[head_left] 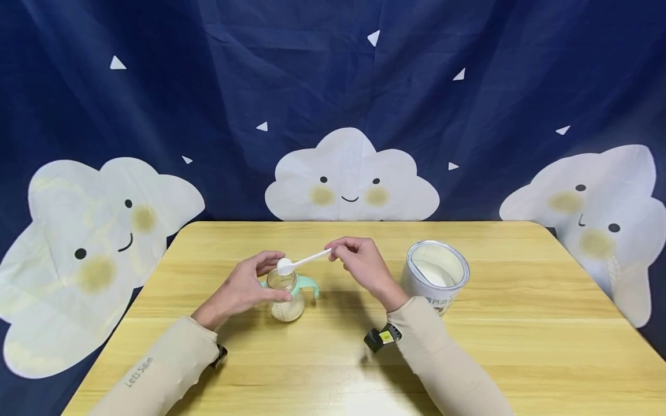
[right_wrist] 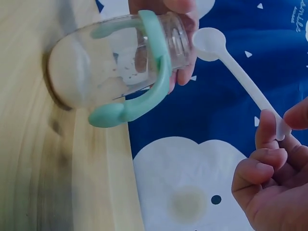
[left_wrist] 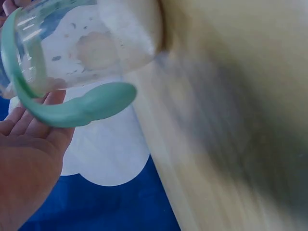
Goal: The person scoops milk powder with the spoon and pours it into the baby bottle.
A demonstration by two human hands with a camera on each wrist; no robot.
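A clear baby bottle (head_left: 288, 306) with a mint-green handle ring (right_wrist: 153, 96) stands uncapped on the table, whitish contents at its bottom. My left hand (head_left: 244, 286) holds it around the neck, thumb on the near side and fingers behind. In the left wrist view the fingers of that hand (left_wrist: 36, 144) show behind the ring. My right hand (head_left: 366, 266) pinches the handle end of a white measuring scoop (head_left: 310, 257) between thumb and fingers. The bowl of the scoop (right_wrist: 209, 43) is right at the bottle's open mouth, with the handle slanting up toward the right hand.
An open tin of milk powder (head_left: 436, 276) stands on the wooden table (head_left: 312, 370), just right of my right hand, pale powder inside. Behind the table hangs a dark blue curtain (head_left: 322, 75) with smiling white clouds.
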